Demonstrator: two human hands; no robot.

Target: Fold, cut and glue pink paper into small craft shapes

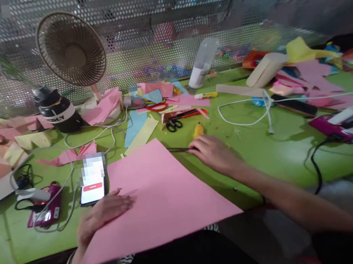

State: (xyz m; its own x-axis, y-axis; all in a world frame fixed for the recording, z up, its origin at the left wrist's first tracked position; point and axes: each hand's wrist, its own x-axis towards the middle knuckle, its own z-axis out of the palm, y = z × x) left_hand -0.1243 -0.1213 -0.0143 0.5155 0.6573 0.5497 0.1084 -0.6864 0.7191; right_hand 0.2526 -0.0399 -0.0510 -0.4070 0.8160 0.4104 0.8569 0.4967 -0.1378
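A large pink paper sheet (160, 197) lies at the table's front edge, its near part reaching over the edge. My left hand (108, 209) rests on the sheet's left side with its fingers lying flat. My right hand (211, 153) is just beyond the sheet's right edge, its fingers closed on a thin dark tool (177, 149) whose type I cannot make out. A small yellow object (198, 130) is right behind that hand. Black-handled scissors (174, 125) lie farther back, beside a red-handled tool (190, 113).
A lit phone (93, 181) lies left of the sheet. Behind stand a fan (73, 54), a black bottle (59, 112) and a clear bottle (203, 63). Paper scraps (313, 79), white cables (245, 124) and purple power banks (336, 128) lie on the green table (285, 164).
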